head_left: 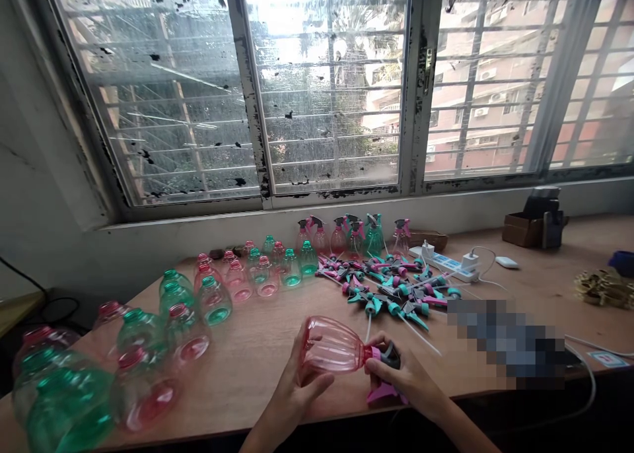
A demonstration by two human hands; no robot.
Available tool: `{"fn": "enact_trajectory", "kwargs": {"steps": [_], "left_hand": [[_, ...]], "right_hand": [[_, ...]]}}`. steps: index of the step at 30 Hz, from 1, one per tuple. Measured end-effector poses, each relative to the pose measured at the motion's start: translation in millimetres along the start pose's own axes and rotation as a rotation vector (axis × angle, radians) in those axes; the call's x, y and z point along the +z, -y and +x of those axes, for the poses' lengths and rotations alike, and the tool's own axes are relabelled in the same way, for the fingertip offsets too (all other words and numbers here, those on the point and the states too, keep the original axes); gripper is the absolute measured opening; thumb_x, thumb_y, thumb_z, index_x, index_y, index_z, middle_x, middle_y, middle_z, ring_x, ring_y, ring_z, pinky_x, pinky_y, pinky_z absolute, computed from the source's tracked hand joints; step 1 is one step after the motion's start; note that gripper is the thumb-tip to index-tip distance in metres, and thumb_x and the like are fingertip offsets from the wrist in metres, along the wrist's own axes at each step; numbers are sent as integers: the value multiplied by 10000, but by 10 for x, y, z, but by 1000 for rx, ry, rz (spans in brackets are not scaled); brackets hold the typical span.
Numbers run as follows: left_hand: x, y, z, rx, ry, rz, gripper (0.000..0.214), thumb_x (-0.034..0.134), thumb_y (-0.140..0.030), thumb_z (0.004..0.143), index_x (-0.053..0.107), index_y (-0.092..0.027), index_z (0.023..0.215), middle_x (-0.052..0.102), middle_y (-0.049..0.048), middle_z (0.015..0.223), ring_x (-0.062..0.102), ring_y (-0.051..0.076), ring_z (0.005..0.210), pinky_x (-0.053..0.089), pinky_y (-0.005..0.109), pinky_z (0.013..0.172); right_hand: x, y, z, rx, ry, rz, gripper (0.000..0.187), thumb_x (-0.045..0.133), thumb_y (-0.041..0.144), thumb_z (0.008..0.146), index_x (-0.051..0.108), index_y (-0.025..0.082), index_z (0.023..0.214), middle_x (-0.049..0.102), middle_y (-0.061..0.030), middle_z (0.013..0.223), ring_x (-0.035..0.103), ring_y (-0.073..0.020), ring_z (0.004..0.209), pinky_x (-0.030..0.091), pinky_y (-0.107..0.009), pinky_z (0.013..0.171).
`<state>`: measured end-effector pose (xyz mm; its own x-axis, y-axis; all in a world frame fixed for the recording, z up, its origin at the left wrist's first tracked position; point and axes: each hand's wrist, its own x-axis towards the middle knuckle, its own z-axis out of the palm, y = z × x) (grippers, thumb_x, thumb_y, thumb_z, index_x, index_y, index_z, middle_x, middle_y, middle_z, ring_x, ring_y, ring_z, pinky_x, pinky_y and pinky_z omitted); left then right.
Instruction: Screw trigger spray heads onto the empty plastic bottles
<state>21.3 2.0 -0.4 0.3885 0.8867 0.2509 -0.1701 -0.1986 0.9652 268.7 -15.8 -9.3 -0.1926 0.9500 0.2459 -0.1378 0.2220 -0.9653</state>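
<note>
A clear pink spray bottle (333, 347) lies sideways in the air above the front of the table. My left hand (303, 380) is wrapped round its wide base end. At the neck, my right hand (396, 367) grips the pink and dark grey spray head (377, 355), whose pink trigger (384, 393) points down toward me. The head sits on the bottle's mouth; whether it is tight I cannot tell. Just beyond my hands spreads a pile of loose spray heads (391, 284) in pink, teal and grey, with thin tubes sticking out.
Several open pink and green bottles (171, 301) stand along the left side of the wooden table (267, 334). Finished-looking spray bottles (339, 235) line the wall. A power strip (448, 263), a cardboard box (522, 228) and a blurred-out item (515, 344) with a cable are at right.
</note>
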Motion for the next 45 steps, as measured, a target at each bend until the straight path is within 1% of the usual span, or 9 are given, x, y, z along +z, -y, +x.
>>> {"fn": "enact_trajectory", "kwargs": {"steps": [10,15,21,25,29,32,36,41,45], "left_hand": [[53,-82,-28,-33,-91,3,911,793,-389,803,276,-338,1552,540,102,1402,495,347,1334,344,480,1146],[10,-19,-18,-39,-82,-39,978,819,-371,784,226,-359,1562,531,115,1434,494,345,1347,347,484,1139],[-78,109,41,-50,-8,-50,799,860,-357,733,494,-274,1438,537,127,1456,530,385,1305,367,510,1134],[-75,124,74,23,34,-82,908,868,-344,725,396,-284,1499,523,127,1489,454,390,1385,284,525,1189],[-39,65,57,27,33,-87,953,845,-331,760,301,-308,1543,554,127,1456,482,383,1367,315,522,1175],[-11,-8,36,4,14,-71,899,810,-338,802,306,-294,1545,576,126,1434,492,377,1361,329,517,1171],[-9,-46,36,-5,27,-52,893,827,-368,779,349,-289,1528,566,131,1453,475,395,1373,309,540,1178],[-56,38,26,-42,-18,17,893,859,-372,737,409,-277,1502,499,141,1509,415,430,1407,249,569,1193],[-73,124,16,-43,1,-17,955,872,-369,719,364,-268,1522,448,147,1546,378,419,1432,243,558,1201]], "right_hand": [[8,8,3,6,-4,13,348,766,460,833,585,187,950,690,19,710,650,-146,581,503,-270,557],[16,29,3,19,-31,7,377,775,489,813,587,193,950,698,14,722,655,-159,584,508,-286,556],[33,62,0,28,-31,26,397,786,513,790,596,191,922,691,12,702,645,-164,572,493,-284,548],[31,77,6,54,-33,76,404,796,516,780,590,195,913,691,13,697,646,-150,565,480,-249,541],[24,68,8,53,-17,86,394,796,500,788,585,196,921,686,16,703,643,-147,571,474,-244,550],[12,31,7,55,-13,81,393,791,497,795,578,199,935,688,14,713,648,-156,580,476,-253,555],[-2,-11,9,52,-25,49,395,788,499,798,580,196,940,699,5,722,648,-159,588,474,-257,563],[4,-1,7,51,-18,54,389,783,499,802,578,200,945,693,6,724,649,-165,593,471,-265,564],[13,26,0,51,-16,51,380,781,501,801,582,201,924,691,9,718,648,-166,598,475,-263,570]]}}
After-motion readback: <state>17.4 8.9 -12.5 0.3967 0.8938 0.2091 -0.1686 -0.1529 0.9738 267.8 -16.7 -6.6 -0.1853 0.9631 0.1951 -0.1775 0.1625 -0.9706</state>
